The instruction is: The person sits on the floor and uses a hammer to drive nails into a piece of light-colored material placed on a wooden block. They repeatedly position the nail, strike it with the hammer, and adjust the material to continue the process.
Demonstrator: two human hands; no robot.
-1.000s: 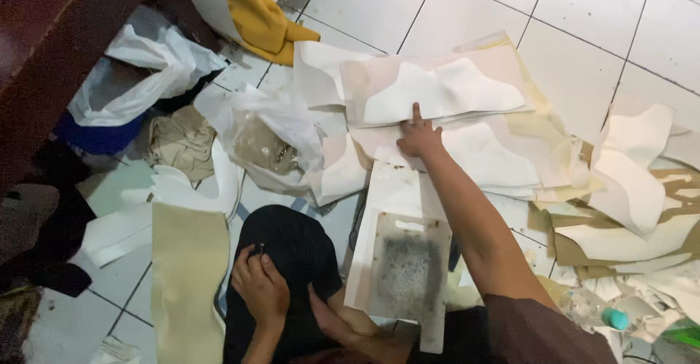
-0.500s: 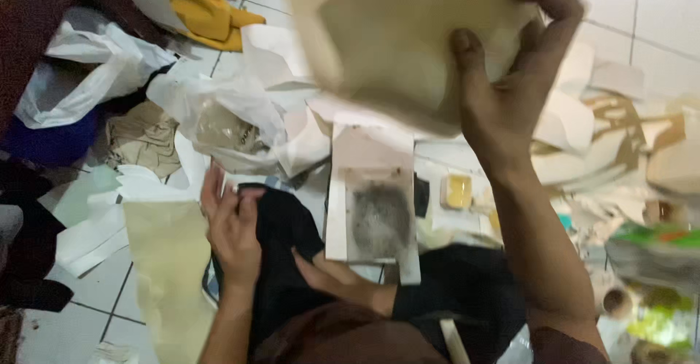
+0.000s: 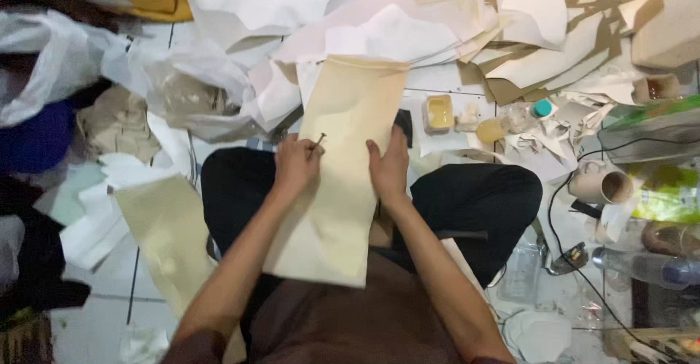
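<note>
Sheet (image 3: 343, 167) lies across the lap, scraps (image 3: 408, 28) beyond it.

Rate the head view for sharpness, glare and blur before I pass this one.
Head view: evenly lit, soft shadows only; the cream sheet and both hands, left and right, read sharp; slight washout on the white plastic bag at upper left; bottom edge and corners go soft.
</note>
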